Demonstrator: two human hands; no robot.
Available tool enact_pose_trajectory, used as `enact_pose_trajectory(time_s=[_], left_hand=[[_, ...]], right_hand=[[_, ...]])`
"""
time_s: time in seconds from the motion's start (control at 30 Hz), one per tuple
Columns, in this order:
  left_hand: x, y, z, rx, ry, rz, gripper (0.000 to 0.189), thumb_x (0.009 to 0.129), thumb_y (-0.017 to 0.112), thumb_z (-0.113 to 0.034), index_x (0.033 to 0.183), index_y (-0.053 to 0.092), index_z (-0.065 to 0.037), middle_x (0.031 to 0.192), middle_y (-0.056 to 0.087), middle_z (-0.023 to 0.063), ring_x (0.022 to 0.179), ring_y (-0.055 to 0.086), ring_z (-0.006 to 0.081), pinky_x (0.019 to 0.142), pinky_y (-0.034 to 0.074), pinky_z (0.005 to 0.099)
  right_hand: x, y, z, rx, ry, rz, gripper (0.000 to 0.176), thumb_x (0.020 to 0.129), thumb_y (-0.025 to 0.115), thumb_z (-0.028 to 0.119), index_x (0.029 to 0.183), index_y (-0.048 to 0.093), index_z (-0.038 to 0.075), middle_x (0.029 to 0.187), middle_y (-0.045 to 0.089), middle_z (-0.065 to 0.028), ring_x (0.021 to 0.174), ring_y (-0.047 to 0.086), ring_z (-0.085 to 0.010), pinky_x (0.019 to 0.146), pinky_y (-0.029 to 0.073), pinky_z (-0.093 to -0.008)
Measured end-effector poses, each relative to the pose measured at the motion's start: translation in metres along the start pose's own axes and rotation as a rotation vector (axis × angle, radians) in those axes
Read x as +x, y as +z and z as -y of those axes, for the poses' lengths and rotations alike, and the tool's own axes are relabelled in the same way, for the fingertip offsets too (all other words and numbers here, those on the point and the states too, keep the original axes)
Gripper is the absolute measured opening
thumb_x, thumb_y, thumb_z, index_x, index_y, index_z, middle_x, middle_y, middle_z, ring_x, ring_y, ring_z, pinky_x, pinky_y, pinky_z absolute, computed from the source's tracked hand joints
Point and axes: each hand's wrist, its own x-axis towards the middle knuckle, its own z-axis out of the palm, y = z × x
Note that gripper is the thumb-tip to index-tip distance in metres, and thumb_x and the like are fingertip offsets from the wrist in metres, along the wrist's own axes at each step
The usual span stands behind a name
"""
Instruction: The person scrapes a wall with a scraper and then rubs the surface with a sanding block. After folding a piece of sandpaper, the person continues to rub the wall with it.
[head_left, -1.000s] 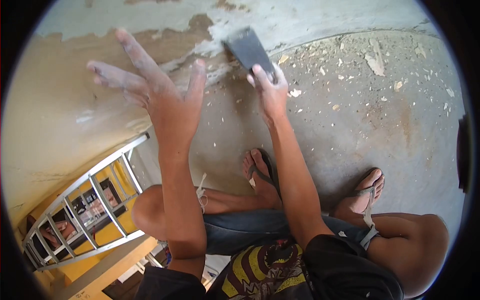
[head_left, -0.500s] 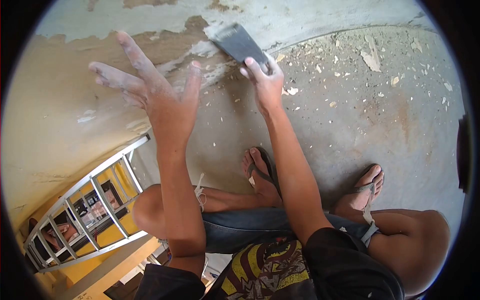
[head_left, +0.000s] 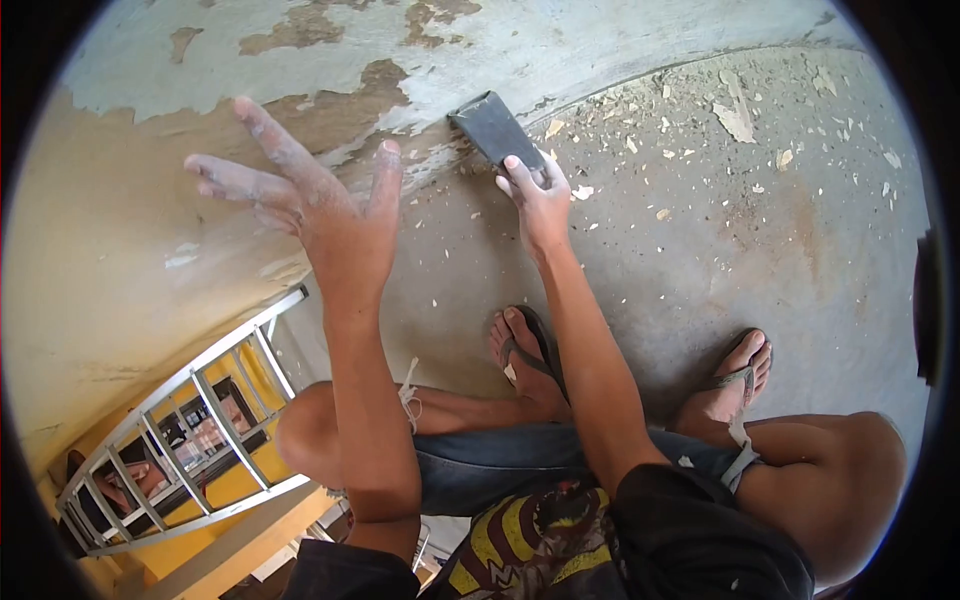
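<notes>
Grey scraper: blade at the peeling wall base.
Right hand: grips the scraper.
Left hand: spread open, fingers splayed.

Open floor right of scraper, wall close ahead, metal frame low left, feet below

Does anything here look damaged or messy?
Yes. Paint on the wall has peeled off in ragged brown patches by the scraper in the right hand, and loose paint flakes litter the floor.
</notes>
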Motion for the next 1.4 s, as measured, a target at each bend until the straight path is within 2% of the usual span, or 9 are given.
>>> enact_pose_trajectory(time_s=[0.13,0.4,0.53,0.7,0.8,0.87,1.1,1.27,1.4], left_hand=[[-0.006,-0.001,-0.001,-0.051,-0.02,0.033,0.116,0.077,0.077,-0.034,0.156,-0.007,-0.023,0.151,-0.029,0.0338,0.138,-0.02,0.0585,0.107,0.01,0.0724],[-0.002,0.0,0.002,-0.013,0.009,0.018,0.116,0.077,0.077,-0.031,0.157,-0.007,-0.02,0.149,-0.031,0.0345,0.138,-0.022,0.0579,0.109,0.007,0.0702],[-0.003,-0.002,-0.002,-0.069,-0.016,0.039,0.117,0.076,0.078,-0.031,0.157,-0.006,-0.02,0.149,-0.031,0.0345,0.138,-0.023,0.058,0.11,0.007,0.0691],[0.001,0.0,-0.004,0.022,-0.028,0.035,0.119,0.078,0.08,-0.032,0.156,-0.008,-0.017,0.148,-0.032,0.0351,0.139,-0.025,0.0536,0.111,0.007,0.0657],[-0.002,-0.003,-0.01,-0.06,-0.097,0.074,0.12,0.077,0.081,-0.032,0.156,-0.01,-0.017,0.148,-0.032,0.0352,0.139,-0.025,0.0538,0.112,0.007,0.0655],[-0.003,-0.001,-0.006,-0.046,-0.069,0.062,0.12,0.076,0.08,-0.031,0.156,-0.009,-0.019,0.148,-0.032,0.0349,0.138,-0.024,0.056,0.111,0.008,0.0672],[-0.001,0.004,0.0,0.022,0.028,-0.001,0.12,0.075,0.079,-0.031,0.156,-0.008,-0.021,0.148,-0.031,0.0359,0.137,-0.023,0.0594,0.109,0.01,0.0689],[-0.001,0.005,-0.001,-0.004,-0.005,0.0,0.12,0.074,0.079,-0.03,0.156,-0.008,-0.02,0.148,-0.03,0.0361,0.137,-0.023,0.0596,0.109,0.01,0.07],[0.0,0.006,-0.003,-0.019,-0.051,0.008,0.12,0.075,0.079,-0.031,0.156,-0.009,-0.02,0.149,-0.029,0.0356,0.137,-0.022,0.0595,0.108,0.01,0.0711]], right_hand=[[-0.007,0.026,0.023,0.036,-0.105,0.133,0.046,0.086,0.073,0.007,0.123,0.051,-0.009,0.107,0.065,-0.0129,0.092,0.066,-0.0167,0.075,0.06,-0.0275],[-0.008,0.001,-0.004,0.073,0.008,-0.01,0.043,0.088,0.071,0.01,0.124,0.052,-0.006,0.108,0.064,-0.0125,0.093,0.066,-0.0177,0.077,0.06,-0.0289],[-0.005,0.026,0.001,0.114,-0.031,0.114,0.038,0.089,0.07,0.01,0.12,0.053,-0.004,0.107,0.065,-0.0121,0.091,0.066,-0.0183,0.075,0.06,-0.0289],[-0.001,0.007,-0.004,0.075,0.067,-0.01,0.042,0.088,0.071,0.008,0.123,0.05,-0.003,0.107,0.064,-0.0119,0.09,0.067,-0.0197,0.072,0.061,-0.0289],[-0.005,0.023,0.007,0.092,-0.006,0.089,0.044,0.088,0.071,0.007,0.125,0.05,-0.003,0.107,0.063,-0.0134,0.09,0.067,-0.0206,0.071,0.061,-0.0291],[-0.001,0.027,0.018,0.096,-0.027,0.15,0.046,0.087,0.071,0.007,0.126,0.049,-0.004,0.108,0.063,-0.0148,0.089,0.067,-0.0209,0.072,0.061,-0.0295],[-0.004,0.015,0.013,0.104,-0.03,0.064,0.041,0.086,0.072,0.006,0.12,0.051,-0.003,0.111,0.063,-0.0123,0.096,0.065,-0.0173,0.074,0.061,-0.0287],[0.003,0.025,0.011,0.123,-0.066,0.149,0.04,0.087,0.072,0.006,0.12,0.052,-0.003,0.107,0.064,-0.0097,0.094,0.064,-0.0149,0.074,0.061,-0.0278],[0.004,0.01,0.007,0.08,0.048,0.034,0.04,0.088,0.071,0.008,0.122,0.052,-0.003,0.106,0.062,-0.0076,0.093,0.063,-0.0139,0.076,0.059,-0.0279]])
